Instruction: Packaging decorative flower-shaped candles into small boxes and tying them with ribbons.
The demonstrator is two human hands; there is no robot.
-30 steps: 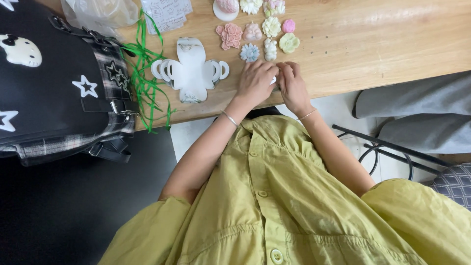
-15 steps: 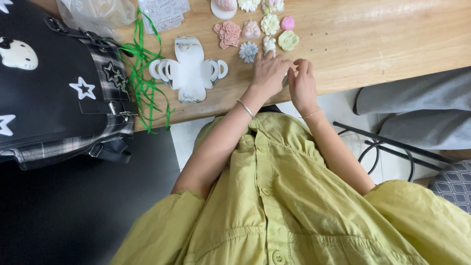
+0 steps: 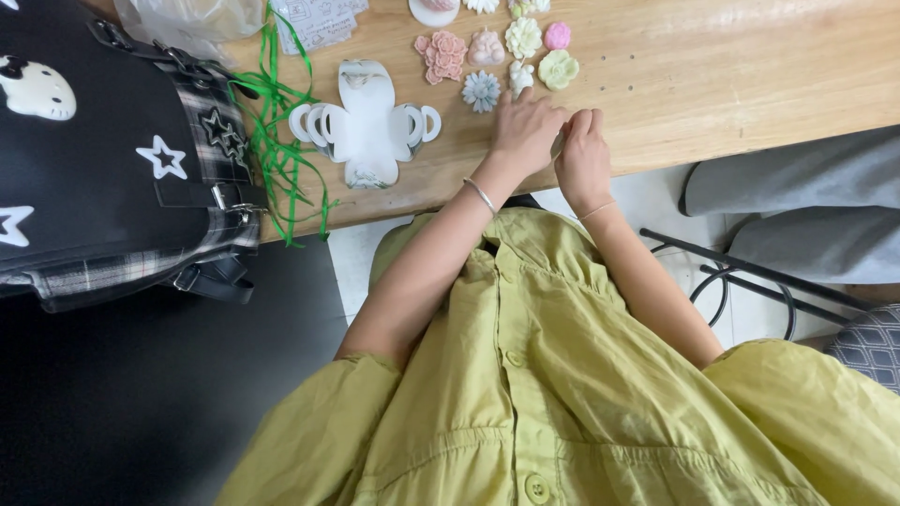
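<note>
My left hand (image 3: 527,129) and my right hand (image 3: 583,156) rest together on the wooden table (image 3: 750,75), fingers curled toward each other around something small that is hidden between them. Just beyond the left hand lie several small moulded flower pieces: a pale blue one (image 3: 481,90), a white one (image 3: 520,75), a green one (image 3: 559,68), a pink cluster (image 3: 441,54) and a bright pink one (image 3: 558,36). A flat unfolded white paper box (image 3: 366,126) lies to the left of my hands.
Green ribbon (image 3: 277,141) trails over the table's front edge. A black bag with white stars and plaid trim (image 3: 112,178) fills the left. A clear plastic bag (image 3: 197,19) sits at the back. A metal stool frame (image 3: 741,281) stands at right.
Both hands have shifted slightly right and away from the edge, staying pressed together; the left hand now covers less of the flower pieces.
</note>
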